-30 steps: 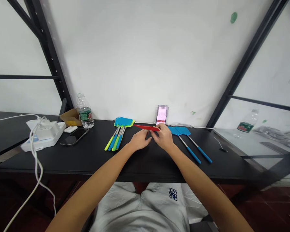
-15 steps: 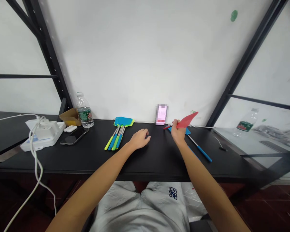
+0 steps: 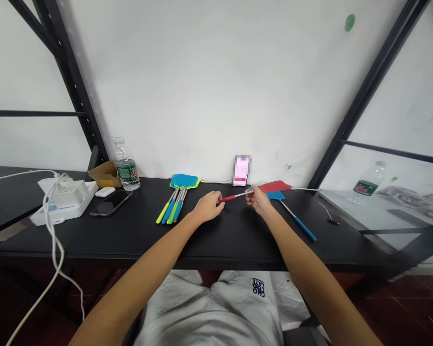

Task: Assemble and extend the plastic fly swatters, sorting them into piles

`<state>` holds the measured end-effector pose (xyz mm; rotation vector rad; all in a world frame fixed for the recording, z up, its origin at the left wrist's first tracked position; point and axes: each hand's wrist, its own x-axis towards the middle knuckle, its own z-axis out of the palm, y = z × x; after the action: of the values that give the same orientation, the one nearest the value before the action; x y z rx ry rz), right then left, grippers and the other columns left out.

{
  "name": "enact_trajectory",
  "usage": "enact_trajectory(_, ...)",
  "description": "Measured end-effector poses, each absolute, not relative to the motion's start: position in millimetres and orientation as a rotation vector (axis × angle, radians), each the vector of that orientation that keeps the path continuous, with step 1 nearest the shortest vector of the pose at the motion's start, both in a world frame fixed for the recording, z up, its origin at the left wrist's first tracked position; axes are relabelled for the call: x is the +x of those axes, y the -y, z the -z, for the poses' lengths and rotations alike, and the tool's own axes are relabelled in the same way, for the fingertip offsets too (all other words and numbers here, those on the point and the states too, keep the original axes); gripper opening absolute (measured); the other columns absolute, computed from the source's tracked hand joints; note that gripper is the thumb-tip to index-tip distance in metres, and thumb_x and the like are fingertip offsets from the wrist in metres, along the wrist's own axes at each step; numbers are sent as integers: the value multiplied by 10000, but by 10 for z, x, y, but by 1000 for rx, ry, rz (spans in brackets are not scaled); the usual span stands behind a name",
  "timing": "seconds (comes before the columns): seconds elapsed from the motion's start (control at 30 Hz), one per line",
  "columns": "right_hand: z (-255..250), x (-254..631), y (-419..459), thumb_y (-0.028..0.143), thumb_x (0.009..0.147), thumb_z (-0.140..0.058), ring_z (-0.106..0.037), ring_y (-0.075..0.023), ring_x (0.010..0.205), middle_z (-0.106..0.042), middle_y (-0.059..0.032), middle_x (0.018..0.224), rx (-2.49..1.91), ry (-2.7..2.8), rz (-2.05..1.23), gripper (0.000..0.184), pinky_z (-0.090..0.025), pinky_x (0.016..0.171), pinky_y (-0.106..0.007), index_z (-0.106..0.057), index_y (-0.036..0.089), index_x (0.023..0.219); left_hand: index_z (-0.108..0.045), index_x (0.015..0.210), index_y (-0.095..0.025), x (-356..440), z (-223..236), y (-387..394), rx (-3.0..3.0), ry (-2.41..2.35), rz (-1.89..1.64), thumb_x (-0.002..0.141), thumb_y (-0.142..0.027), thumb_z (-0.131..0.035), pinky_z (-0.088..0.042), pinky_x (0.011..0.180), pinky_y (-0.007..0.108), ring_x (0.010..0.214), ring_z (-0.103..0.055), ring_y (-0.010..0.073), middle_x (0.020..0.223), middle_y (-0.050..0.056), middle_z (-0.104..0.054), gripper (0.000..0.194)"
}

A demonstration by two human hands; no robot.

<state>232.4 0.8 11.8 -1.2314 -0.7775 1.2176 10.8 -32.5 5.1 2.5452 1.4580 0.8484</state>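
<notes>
A red fly swatter [image 3: 276, 186] is held level between my hands, its flat head to the right. My left hand [image 3: 208, 206] is closed around the end of its red handle. Near the head, my right hand [image 3: 259, 200] pinches the thin metal shaft. Behind and below the red head lies a blue fly swatter [image 3: 305, 229], partly hidden by my right hand and arm. To the left of my left hand, several blue, green and yellow fly swatters [image 3: 184, 181] lie stacked with their heads toward the wall.
A lit phone [image 3: 241, 171] leans on the wall. At left are a water bottle [image 3: 128, 168], a cardboard box [image 3: 106, 175], a white earbud case [image 3: 105, 192], a dark phone [image 3: 111, 203] and a white power strip [image 3: 70, 197] with cables. A short black cable [image 3: 332, 222] lies at right.
The red fly swatter has swung level and leftward, so its handle now reaches my left hand, which has closed on it. My right hand has shifted slightly left and turned.
</notes>
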Motion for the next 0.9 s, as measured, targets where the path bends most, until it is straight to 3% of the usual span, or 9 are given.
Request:
enact_trajectory(0.2, -23, 2262, 4, 361, 947, -440, -438, -87, 403, -521, -7, 549, -1276, 991, -1405, 308, -295, 372, -194, -523, 151, 736, -582, 876, -193, 135, -96, 361, 2543, -1360, -941, 856, -438, -536, -408, 667, 268, 756, -563, 157, 829, 30, -619, 250)
enact_trajectory(0.33, 26, 2203, 25, 338, 915, -462, -454, -94, 393, -529, -14, 557, -1277, 1191, -1467, 280, -265, 345, -200, -513, 155, 709, -603, 824, -193, 137, -84, 357, 2554, -1297, -825, 845, -476, -541, -382, 614, 251, 695, -565, 146, 781, 20, -642, 290)
enact_trajectory(0.6, 4, 2200, 14, 275, 845, -521, -463, -104, 382, -519, -2, 522, -1382, 1180, -1334, 162, -264, 326, -198, -491, 171, 724, -610, 687, -191, 149, -75, 363, 2611, -1278, -645, 875, -485, -496, -329, 564, 251, 594, -538, 135, 663, 12, -628, 367)
enact_trajectory(0.9, -86, 2347, -17, 217, 835, -503, -414, -81, 374, -470, 23, 495, -1298, 996, -1227, 140, -251, 344, -184, -484, 167, 706, -625, 686, -193, 140, -109, 387, 2599, -1261, -630, 876, -496, -489, -318, 551, 250, 587, -530, 136, 658, 17, -628, 383)
